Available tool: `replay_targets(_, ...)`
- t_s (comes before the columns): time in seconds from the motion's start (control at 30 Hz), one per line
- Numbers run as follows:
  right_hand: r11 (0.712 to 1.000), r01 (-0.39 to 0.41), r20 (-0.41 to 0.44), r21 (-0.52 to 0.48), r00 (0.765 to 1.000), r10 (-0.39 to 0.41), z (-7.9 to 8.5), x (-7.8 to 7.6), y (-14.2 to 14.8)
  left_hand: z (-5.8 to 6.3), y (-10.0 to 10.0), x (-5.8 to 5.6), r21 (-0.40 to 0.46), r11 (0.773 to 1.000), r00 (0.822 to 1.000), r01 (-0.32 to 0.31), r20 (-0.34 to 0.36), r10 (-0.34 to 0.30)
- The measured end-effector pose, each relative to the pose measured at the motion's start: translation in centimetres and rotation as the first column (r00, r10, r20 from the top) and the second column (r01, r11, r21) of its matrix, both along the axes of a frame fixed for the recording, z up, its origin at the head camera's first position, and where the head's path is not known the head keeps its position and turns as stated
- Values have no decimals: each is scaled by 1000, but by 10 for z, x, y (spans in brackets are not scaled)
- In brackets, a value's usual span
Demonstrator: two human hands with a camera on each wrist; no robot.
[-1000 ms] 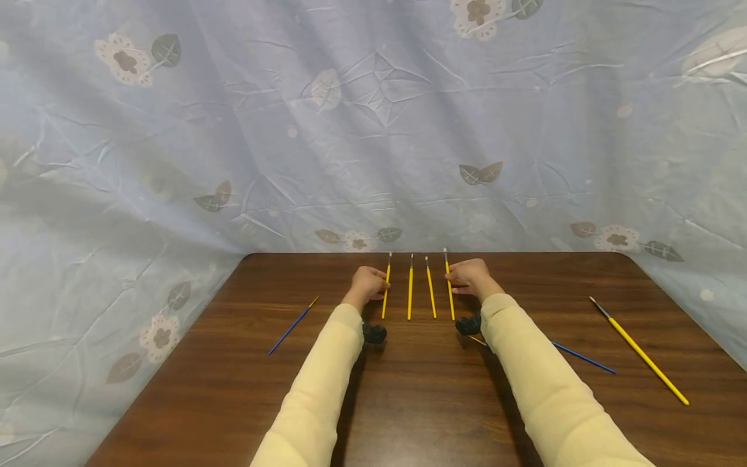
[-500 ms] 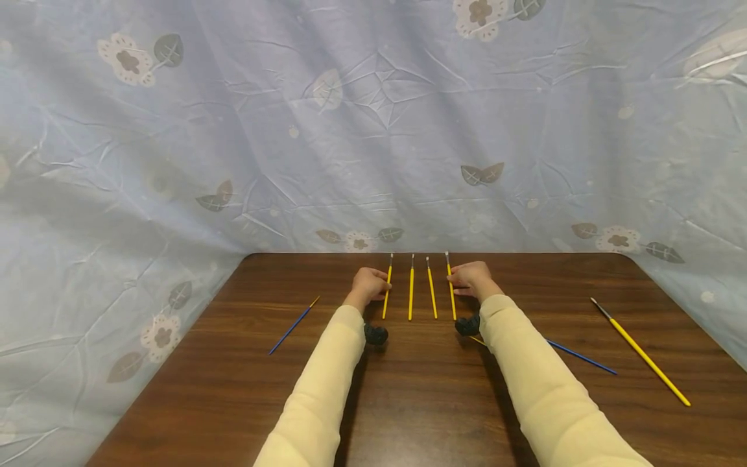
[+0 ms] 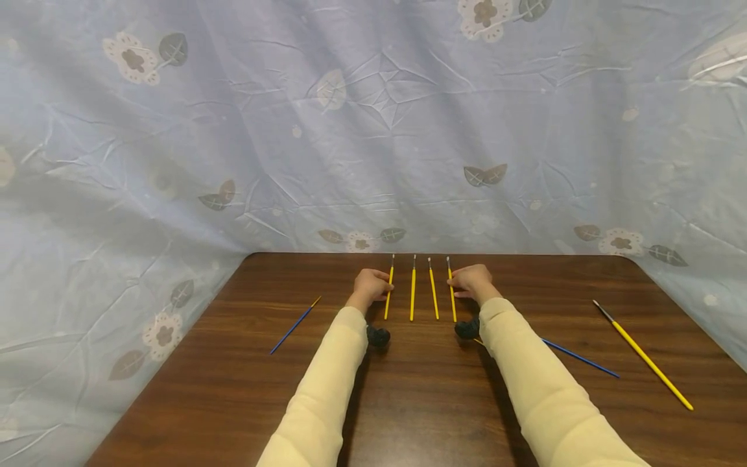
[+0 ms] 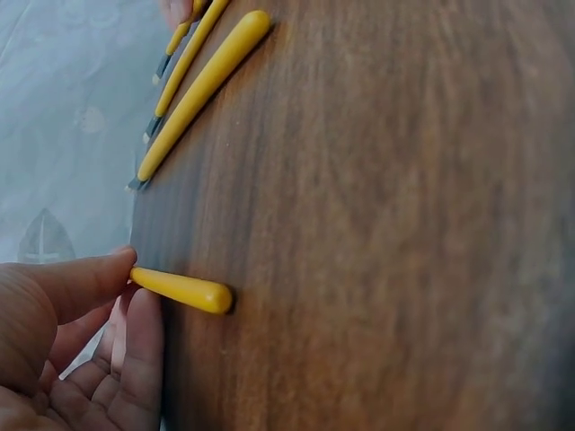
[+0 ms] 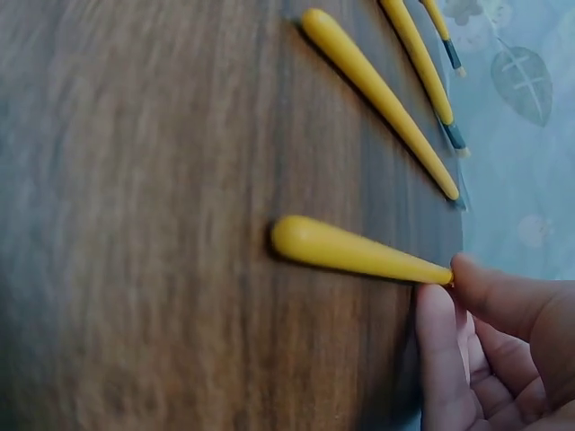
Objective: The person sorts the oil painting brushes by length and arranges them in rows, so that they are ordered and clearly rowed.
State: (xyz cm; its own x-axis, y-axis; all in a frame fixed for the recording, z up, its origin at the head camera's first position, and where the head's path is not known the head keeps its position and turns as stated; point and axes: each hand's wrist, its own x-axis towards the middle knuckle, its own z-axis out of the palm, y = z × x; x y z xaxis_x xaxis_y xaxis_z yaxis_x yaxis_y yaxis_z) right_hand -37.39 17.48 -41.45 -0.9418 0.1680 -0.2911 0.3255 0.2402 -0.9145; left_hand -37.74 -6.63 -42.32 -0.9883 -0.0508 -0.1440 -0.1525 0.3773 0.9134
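Several yellow-handled paintbrushes lie side by side at the table's far edge, bristles pointing away. My left hand (image 3: 371,285) pinches the leftmost yellow paintbrush (image 3: 389,295) between thumb and fingers; its handle end (image 4: 193,292) rests on the wood in the left wrist view. At the other end of the row, my right hand (image 3: 474,281) pinches the rightmost yellow paintbrush (image 3: 452,303), whose thick end (image 5: 314,242) shows in the right wrist view. Between the hands lie two more, a left middle paintbrush (image 3: 412,295) and a right middle paintbrush (image 3: 434,295), touched by neither.
A blue paintbrush (image 3: 294,326) lies at the left of the brown table (image 3: 420,395). Another blue paintbrush (image 3: 583,358) is partly hidden under the right sleeve. A longer yellow paintbrush (image 3: 648,363) lies at far right. A floral curtain (image 3: 373,130) hangs behind the table.
The rightmost paintbrush has slid slightly toward me, its tip now closer to level with the others. Both hands keep their pinch; the left one stays nearly still. The head view has shifted slightly.
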Motion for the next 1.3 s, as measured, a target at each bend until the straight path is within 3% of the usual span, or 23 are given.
replay_targets(0.27,998,-13,-17,66,1000,14,-1,-2,-3,-2,0,-1,9,1000,1000,-24,-17,24)
replay_targets(0.63,998,-45,-1,52,999,45,-8,-4,1,0,4,5,-28,998,998,-52,-31,51)
replay_targets(0.87,998,-53,-19,30,998,54,-4,3,0,-2,5,4,-46,998,998,-48,-38,46)
replay_targets(1.17,999,-48,-12,14,999,48,-3,3,2,0,9,8,-169,984,997,-61,-60,51)
replay_targets(1.3,999,-51,-18,6,999,52,-4,2,2,-1,8,6,-178,982,997,-67,-57,58)
